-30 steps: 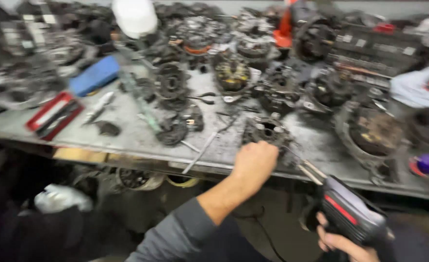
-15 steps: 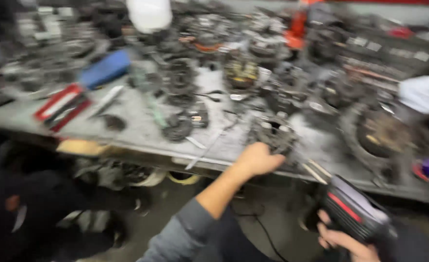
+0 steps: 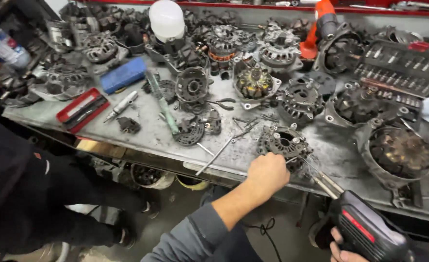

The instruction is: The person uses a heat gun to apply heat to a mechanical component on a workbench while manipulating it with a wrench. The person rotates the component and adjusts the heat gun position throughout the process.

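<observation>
Left hand (image 3: 267, 173) shifted nearer bench edge, fist gripping alternator part (image 3: 284, 145), right hand (image 3: 340, 245) clasping soldering gun (image 3: 364, 228), tip at part.

The left hand (image 3: 267, 173) is closed over the near edge of a round, dark metal housing (image 3: 283, 143) that lies at the front of a grey workbench (image 3: 141, 133). The right hand (image 3: 343, 247), low in the corner, grips a black soldering gun (image 3: 364, 228) with a red stripe; its thin metal tip (image 3: 316, 173) points up at the housing, just beside the left hand. A long rod (image 3: 221, 154) lies left of the housing. Farther left sit a red tray (image 3: 82, 110) and a blue case (image 3: 123, 75). A white dome lamp (image 3: 166, 19) stands at the back among many similar motor parts. Another person in black crouches at the left.
</observation>
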